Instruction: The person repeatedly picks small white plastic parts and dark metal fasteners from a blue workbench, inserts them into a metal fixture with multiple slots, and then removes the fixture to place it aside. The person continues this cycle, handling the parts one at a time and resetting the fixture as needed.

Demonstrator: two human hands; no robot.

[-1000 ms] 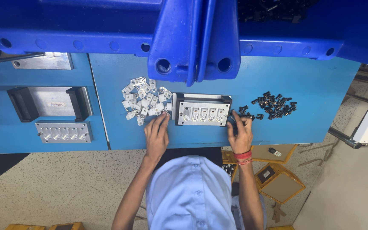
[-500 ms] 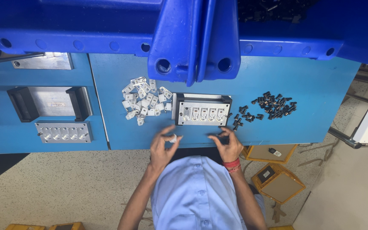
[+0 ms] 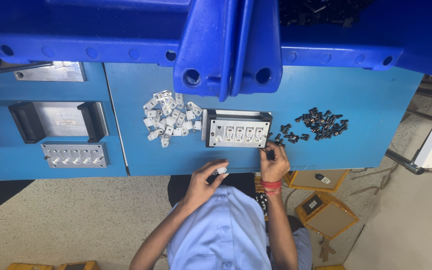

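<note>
Head view: left hand [image 3: 203,182] grip clamped on white clip [image 3: 221,171]; right hand [image 3: 274,164] pinching black screw [image 3: 270,154].

The jig [image 3: 237,129] looked like bare metal, dull grey and smooth, in a matt black frame. The clips [image 3: 168,116] were pale metal with a faint shine, as was the small clip [image 3: 220,171] in the left hand's [image 3: 202,184] fingers. The screws [image 3: 321,122] were black and slightly glossy. The surface [image 3: 326,90] was smooth, blue-painted, matt. The bin [image 3: 226,40] above was glossy blue plastic. The shirt [image 3: 226,230] was light blue cloth. The floor [image 3: 76,220] was speckled, rough stone.
</note>
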